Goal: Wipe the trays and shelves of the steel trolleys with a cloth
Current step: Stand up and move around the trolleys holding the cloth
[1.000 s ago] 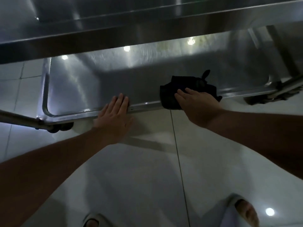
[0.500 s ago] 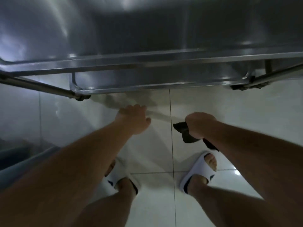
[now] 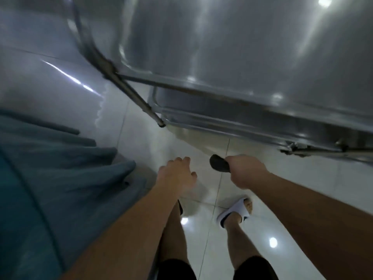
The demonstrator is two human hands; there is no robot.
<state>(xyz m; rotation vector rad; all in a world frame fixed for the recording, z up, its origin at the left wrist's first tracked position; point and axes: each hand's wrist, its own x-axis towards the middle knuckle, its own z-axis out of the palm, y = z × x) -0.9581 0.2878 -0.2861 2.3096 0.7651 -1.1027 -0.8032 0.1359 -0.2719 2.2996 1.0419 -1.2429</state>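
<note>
- While I stand over the steel trolley [image 3: 252, 57], my right hand [image 3: 245, 171] is clenched round the dark cloth [image 3: 219, 164], which bunches out past my knuckles, in the air above the floor [image 3: 302, 199] and touching no steel.
- My left hand [image 3: 177, 176] carries nothing; its fingers [image 3: 182, 159] hang loosely curled, apart from the cloth and from the trolley.
- As I judge it, the step in hand is bringing the cloth up onto the top tray [image 3: 262, 47], which lies ahead and to my right, its near rim running slantwise across the view.
- To do it well I would shake the cloth flatter so more of it meets the metal, press with a flat palm, and work in overlapping strokes from the far side toward the near rim [image 3: 222, 91].
- I would run the cloth along the raised lip and into the rounded corner, where grime tends to gather.
- My free hand could steady the frame tube [image 3: 129, 91], since a trolley of this kind may roll under pressure.
- The tray is brushed steel, dull grey, streaked with reflected ceiling lights; whether it is smeared or clean I cannot tell through the blur.
- A lower shelf [image 3: 222, 116] edge shows beneath the top rim.
</note>
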